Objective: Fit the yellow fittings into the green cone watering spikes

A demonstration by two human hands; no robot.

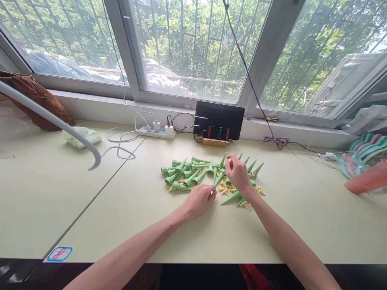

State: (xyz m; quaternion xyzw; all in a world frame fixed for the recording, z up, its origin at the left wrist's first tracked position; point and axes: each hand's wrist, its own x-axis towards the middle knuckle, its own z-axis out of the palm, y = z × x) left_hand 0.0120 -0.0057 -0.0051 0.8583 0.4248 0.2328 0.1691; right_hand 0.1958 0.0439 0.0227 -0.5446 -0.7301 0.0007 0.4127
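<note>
On a pale table (105, 213) beside windows (196, 48), left hand (200, 198) and right hand (238, 175) curl among green cones (182, 187), grips unclear.

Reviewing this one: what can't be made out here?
All in the head view:
- Left hand: its own back hides whether it grips the cone beside it.
- Right hand: too small at the pinch to tell if it holds anything.
- Yellow pieces: too small for detail.
- Red thing: blurred, cut off by the right edge.
- Brown bag: cut off by the left edge.
</note>
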